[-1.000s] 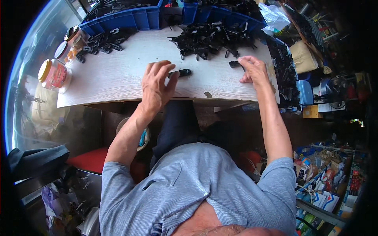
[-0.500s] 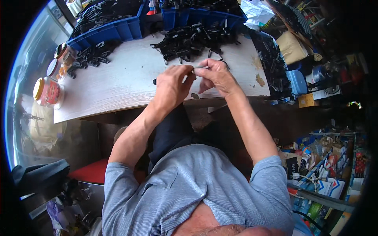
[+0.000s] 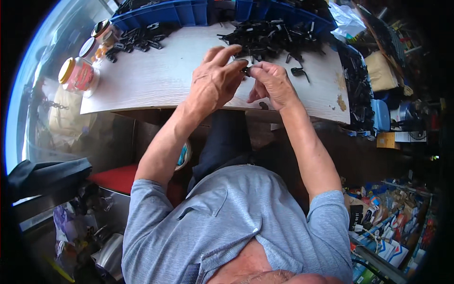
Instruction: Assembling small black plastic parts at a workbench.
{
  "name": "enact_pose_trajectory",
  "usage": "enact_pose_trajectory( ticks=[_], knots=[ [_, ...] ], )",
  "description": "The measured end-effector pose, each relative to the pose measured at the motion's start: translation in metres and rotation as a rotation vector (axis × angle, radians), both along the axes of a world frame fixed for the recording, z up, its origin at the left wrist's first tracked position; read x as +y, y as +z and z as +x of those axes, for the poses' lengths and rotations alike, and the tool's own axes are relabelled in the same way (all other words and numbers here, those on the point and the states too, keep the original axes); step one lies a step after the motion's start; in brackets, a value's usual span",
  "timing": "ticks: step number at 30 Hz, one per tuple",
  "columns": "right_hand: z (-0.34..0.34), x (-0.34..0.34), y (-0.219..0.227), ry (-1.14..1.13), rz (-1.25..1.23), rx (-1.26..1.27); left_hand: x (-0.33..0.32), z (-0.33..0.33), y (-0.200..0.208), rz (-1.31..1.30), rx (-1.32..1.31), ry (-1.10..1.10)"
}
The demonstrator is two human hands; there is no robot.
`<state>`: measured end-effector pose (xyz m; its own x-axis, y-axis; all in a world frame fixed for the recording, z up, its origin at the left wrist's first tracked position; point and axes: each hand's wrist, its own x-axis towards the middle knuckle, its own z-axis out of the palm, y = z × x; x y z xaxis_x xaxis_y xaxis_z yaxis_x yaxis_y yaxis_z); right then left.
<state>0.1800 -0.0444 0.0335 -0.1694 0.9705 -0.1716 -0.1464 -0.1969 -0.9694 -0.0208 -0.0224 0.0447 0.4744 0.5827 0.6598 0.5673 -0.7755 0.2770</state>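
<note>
Table (image 3: 156, 80): pale wood-grain top, with a brown stain (image 3: 341, 101) near its right edge.
Jar (image 3: 78, 75): clear, with a yellow lid, at the table's left edge.
More jars (image 3: 97, 40): smaller ones, just beyond it, at the far left corner.
Blue bins (image 3: 170, 12): along the far edge, holding dark parts.
Red seat (image 3: 116, 176): below the table, on the left.
Tape roll (image 3: 183, 155): under the table, partly hidden.
Packages (image 3: 383, 222): a colourful heap, low on the right.

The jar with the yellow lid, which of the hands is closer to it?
Left. The left hand is over the middle of the table, on the same side as the jar with the yellow lid but well apart from it. The right hand sits farther away, beyond the left.
</note>
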Motion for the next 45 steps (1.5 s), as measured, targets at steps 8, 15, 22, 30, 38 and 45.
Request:
enact_pose_trajectory(
  ticks=[8, 15, 22, 30, 38, 45],
  knots=[
    [-0.023, 0.016, -0.008, 0.033, -0.070, -0.087, 0.004, -0.024, -0.021, -0.146, 0.031, -0.066],
    [-0.040, 0.018, -0.005, -0.060, -0.238, -0.254, -0.004, -0.033, -0.044, -0.232, -0.012, -0.050],
    [-0.057, 0.007, 0.001, -0.092, -0.228, -0.356, -0.017, -0.043, -0.048, -0.125, 0.009, 0.034],
    [-0.075, -0.001, 0.010, -0.120, -0.219, -0.490, -0.026, -0.064, -0.038, -0.223, 0.157, 0.065],
    [-0.077, -0.015, 0.013, -0.159, -0.204, -0.386, 0.002, -0.114, -0.039, -0.141, -0.429, 0.338],
    [-0.077, -0.017, 0.013, -0.168, -0.188, -0.369, 0.089, -0.242, -0.029, -0.135, 0.212, 0.959]
  ],
)
